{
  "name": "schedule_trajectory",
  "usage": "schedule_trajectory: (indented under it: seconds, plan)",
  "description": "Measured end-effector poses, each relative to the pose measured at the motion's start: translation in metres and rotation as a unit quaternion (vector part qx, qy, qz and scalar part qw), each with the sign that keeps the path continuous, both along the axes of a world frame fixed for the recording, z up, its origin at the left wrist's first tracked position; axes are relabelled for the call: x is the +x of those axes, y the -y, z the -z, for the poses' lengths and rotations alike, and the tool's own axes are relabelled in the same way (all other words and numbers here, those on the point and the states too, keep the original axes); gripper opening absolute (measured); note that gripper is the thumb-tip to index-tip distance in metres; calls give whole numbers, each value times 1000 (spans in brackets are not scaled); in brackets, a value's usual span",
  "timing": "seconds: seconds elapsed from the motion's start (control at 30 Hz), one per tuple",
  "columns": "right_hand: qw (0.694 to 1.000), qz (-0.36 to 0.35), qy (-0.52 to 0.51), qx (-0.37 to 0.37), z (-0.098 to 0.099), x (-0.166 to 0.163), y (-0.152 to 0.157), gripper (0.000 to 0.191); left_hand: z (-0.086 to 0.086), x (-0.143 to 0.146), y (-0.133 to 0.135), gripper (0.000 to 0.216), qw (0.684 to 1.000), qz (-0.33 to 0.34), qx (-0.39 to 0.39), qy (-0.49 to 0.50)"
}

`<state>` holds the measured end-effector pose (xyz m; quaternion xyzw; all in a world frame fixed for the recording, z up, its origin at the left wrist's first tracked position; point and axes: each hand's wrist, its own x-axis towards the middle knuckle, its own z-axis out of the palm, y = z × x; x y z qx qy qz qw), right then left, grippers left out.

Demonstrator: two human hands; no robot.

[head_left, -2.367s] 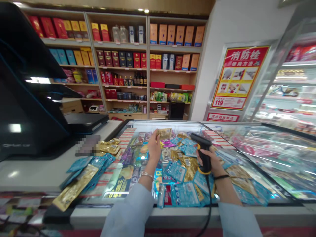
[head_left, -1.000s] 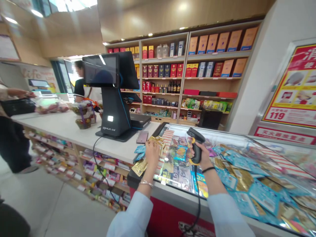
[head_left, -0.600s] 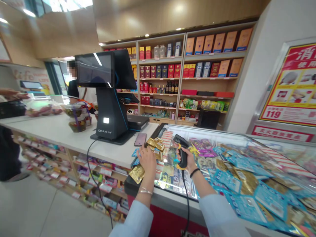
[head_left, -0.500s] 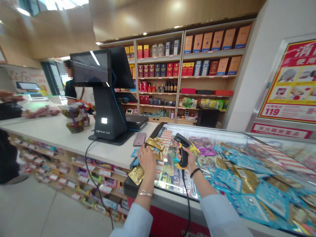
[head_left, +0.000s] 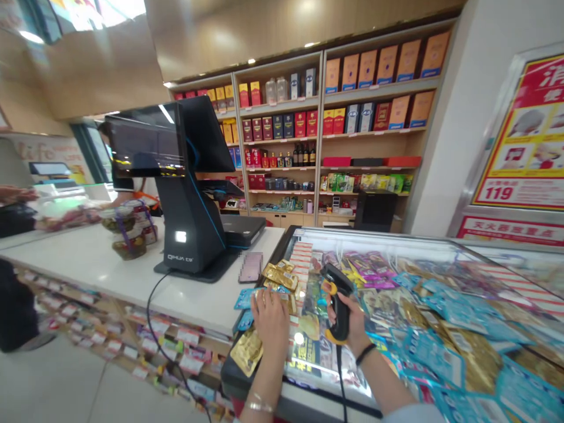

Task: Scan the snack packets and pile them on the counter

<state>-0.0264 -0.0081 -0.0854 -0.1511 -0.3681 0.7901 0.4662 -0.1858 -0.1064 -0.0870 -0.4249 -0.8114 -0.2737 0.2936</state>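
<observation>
My left hand lies palm down on a small pile of snack packets at the counter's corner, its fingers stretched out and close together. Around it are gold packets, a blue packet and another gold packet nearer me. My right hand is wrapped round the handle of a black and yellow barcode scanner, held above the glass case, its head tilted to the upper left. The scanner's cable hangs down toward me. Whatever lies beneath my left palm is hidden.
A phone lies on the white counter beside the register. Stacked plastic tubs stand to its left. Many blue and gold packets cover the glass case's right side. Shelves of boxes line the back; people stand at left.
The view has tilted and shifted, so the counter and both hands sit lower in it. My left hand stays on the packets and my right hand keeps the scanner over the glass.
</observation>
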Motion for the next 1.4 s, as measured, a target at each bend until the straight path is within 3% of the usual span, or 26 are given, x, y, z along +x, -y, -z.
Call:
schedule_trajectory:
  seconds: [0.27, 0.63, 0.8, 0.93, 1.03, 1.17, 1.3, 1.4]
  plan:
    - [998, -17, -52, 21, -11, 4, -2, 25, -7, 4, 3, 25, 999, 16, 34, 3]
    - [994, -50, -82, -59, -9, 1, -4, 22, -8, 2, 2, 28, 998, 40, 37, -12]
    - [995, -19, -64, -76, -14, 1, -1, 16, -7, 1, 0, 29, 998, 57, 33, 10]
    - [997, -2, -56, -49, -29, 11, 1, 10, -13, -1, 3, 28, 997, 67, 30, 27]
    - [998, 19, -52, 5, -48, 34, 0, 15, -30, 0, 1, 26, 994, 81, 55, 42]
    - [996, 48, -34, 73, -82, 90, -5, 26, -73, 21, -14, 26, 986, 97, 123, 57]
    - [985, 117, -7, 130, -110, 164, -6, 28, -113, 80, -43, 19, 959, 206, 173, 86]
    - [971, 186, 29, 149, -114, 221, -1, 29, -116, 141, -71, 17, 937, 299, 159, 89]
